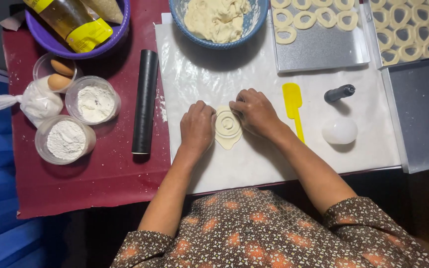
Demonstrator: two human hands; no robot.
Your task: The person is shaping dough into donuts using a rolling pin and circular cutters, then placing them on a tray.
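On white plastic sheet (274, 154) at table centre, head view: flat dough piece (228, 129) with ring impressions cut in it, lying between both hands. Left hand (197, 128) palm down, fingers curled, pressing on dough's left edge; nothing grasped. Right hand (255, 112) palm down, fingertips on dough's upper right edge, also not gripping anything. Just right of right hand: yellow spatula (293, 106), flat on sheet. Further right: dark cylindrical cutter (339, 93) and white round cutter (339, 130), near each other, apart from hands. Left of sheet on red tablecloth (100, 173): black rolling pin (145, 101), lying lengthwise. Far left: two clear cups of flour (80, 121), cup with eggs (58, 74), tied white bag (35, 101). Top: blue bowl (256, 22) of dough, purple bowl (115, 34) with oil bottle (70, 20), metal trays (323, 49) holding dough rings (314, 20)
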